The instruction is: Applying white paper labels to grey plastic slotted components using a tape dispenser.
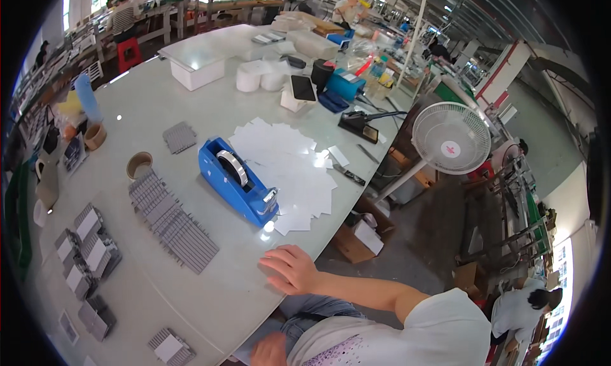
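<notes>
My right hand [289, 268] rests at the table's edge with its fingers loosely stretched out, holding nothing. My left hand [270, 349] is low over my lap, cut off by the lower edge, and its fingers are not clear. Beyond the right hand stands a blue tape dispenser [232, 186] with a roll of tape in it. White paper pieces [293, 168] spread in a pile beside it. To the left, a curved row of grey slatted pieces [172, 219] lies on the table. Several grey bundles with white paper on top [97, 256] sit farther left.
The pale table [242, 283] also bears a cardboard ring [139, 165], a smartphone [303, 88] on a white box, and a lidded white box [197, 73]. A white fan [450, 138] stands right of the table, near an open carton [363, 232]. Other people work at distant benches.
</notes>
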Action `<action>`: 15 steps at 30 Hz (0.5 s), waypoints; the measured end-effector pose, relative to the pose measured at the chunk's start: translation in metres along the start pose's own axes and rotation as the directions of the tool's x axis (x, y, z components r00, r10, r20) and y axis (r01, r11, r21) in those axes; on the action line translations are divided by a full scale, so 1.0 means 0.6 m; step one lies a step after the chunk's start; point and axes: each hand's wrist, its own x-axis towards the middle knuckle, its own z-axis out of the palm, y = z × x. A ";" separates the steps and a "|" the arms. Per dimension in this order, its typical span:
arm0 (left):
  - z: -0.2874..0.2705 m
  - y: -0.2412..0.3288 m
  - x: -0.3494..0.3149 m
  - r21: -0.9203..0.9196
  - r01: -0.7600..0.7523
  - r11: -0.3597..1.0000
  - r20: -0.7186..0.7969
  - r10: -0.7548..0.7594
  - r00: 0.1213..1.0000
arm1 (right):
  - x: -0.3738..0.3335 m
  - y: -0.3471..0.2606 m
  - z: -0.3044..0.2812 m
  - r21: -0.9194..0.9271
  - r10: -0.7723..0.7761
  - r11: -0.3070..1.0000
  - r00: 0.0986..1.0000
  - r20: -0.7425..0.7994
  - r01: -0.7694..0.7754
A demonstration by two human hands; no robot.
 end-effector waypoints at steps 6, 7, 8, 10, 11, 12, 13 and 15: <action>0.222 -0.107 0.073 0.209 0.688 0.694 0.522 -0.675 0.522 | 0.007 0.009 0.004 0.000 -0.031 1.000 0.999 -0.023 0.031; 0.222 -0.099 0.084 0.246 0.675 0.696 0.612 -0.651 0.448 | 0.008 0.004 0.005 0.012 -0.024 1.000 1.000 -0.020 0.024; 0.228 -0.099 0.086 0.280 0.658 0.699 0.686 -0.625 0.373 | 0.010 -0.001 0.009 0.024 -0.026 0.999 0.999 -0.019 0.026; 0.283 -0.111 0.032 0.177 0.678 0.714 0.491 -0.661 0.568 | 0.014 -0.002 0.007 0.009 -0.036 0.999 0.999 -0.006 0.036; 0.281 -0.103 0.022 0.090 0.665 0.742 0.267 -0.661 0.701 | 0.009 -0.004 0.004 0.001 -0.023 1.000 1.000 -0.010 0.023; 0.284 -0.103 0.023 0.082 0.664 0.743 0.264 -0.658 0.705 | 0.005 -0.006 0.001 -0.007 -0.009 1.000 1.000 -0.014 0.009; 0.287 -0.105 0.026 0.039 0.703 0.710 0.250 -0.688 0.681 | 0.005 -0.003 -0.003 -0.014 -0.011 1.000 1.000 -0.012 0.011; 0.289 -0.107 0.013 0.005 0.743 0.669 0.250 -0.720 0.647 | 0.005 -0.005 -0.003 -0.041 -0.006 0.999 1.000 -0.015 0.006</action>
